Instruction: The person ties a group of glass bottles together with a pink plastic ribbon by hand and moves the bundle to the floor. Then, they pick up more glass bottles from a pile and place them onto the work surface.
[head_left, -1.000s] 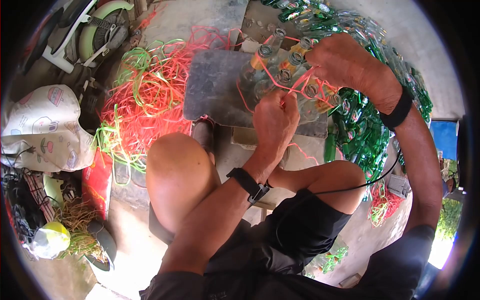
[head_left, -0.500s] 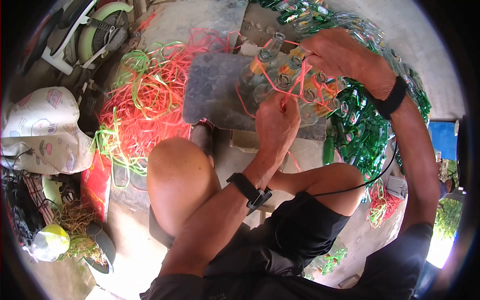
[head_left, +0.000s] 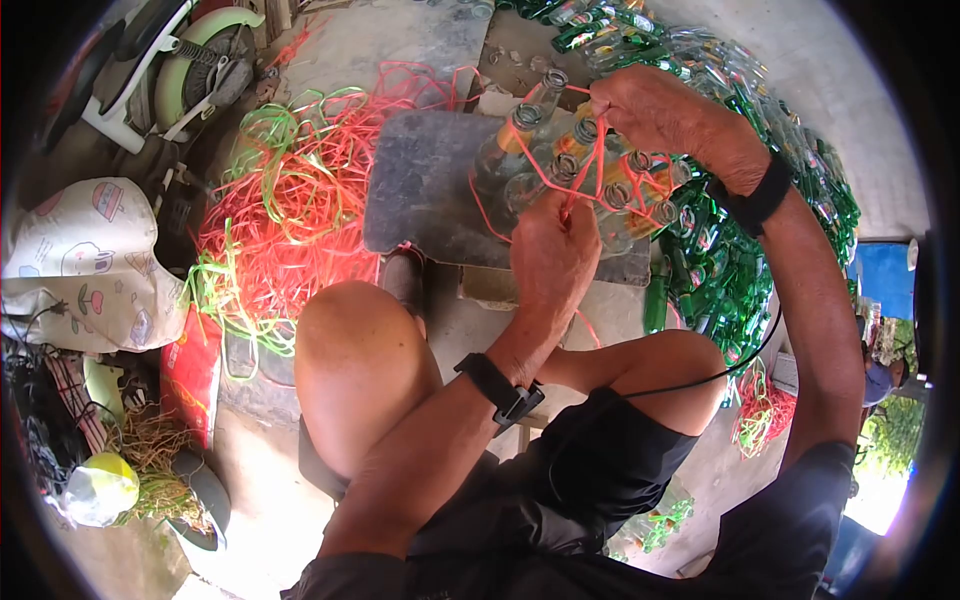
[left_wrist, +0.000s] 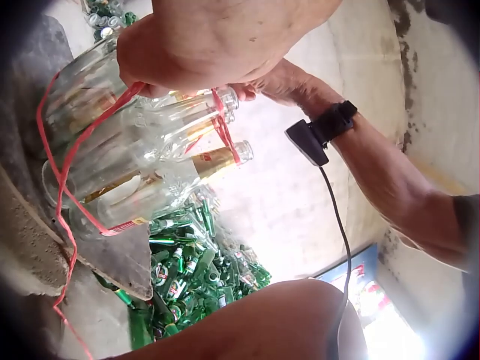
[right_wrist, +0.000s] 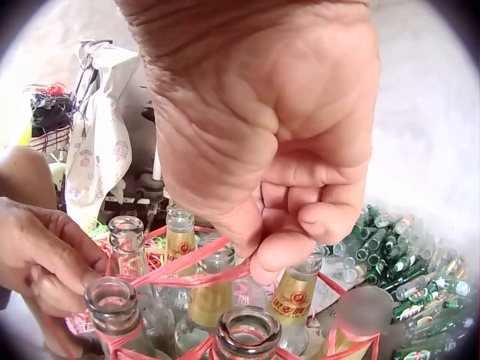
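A cluster of clear glass bottles (right_wrist: 202, 307) with gold labels stands on a dark board (head_left: 425, 180). Red plastic strap (right_wrist: 195, 279) loops round their necks and, in the left wrist view, low round their sides. My left hand (head_left: 555, 250) pinches the strap at the near side of the cluster, close to a bottle mouth. Over the far right bottles, my right hand (head_left: 670, 115) has its fingers curled and pinches the strap between thumb and fingers, as the right wrist view shows. Between the two hands the strap stretches across the bottle tops.
A tangled heap of red and green strap (head_left: 290, 220) lies left of the board. Many green bottles (head_left: 715, 260) are piled to the right. A printed cloth (head_left: 85, 265) and a wheeled vehicle (head_left: 200, 70) are at far left. My bent knees flank the near side.
My right hand has moved a little left across the bottles in the head view, and the strap below it has drawn into a straighter strand. My left hand stays almost in place, keeping its pinch.
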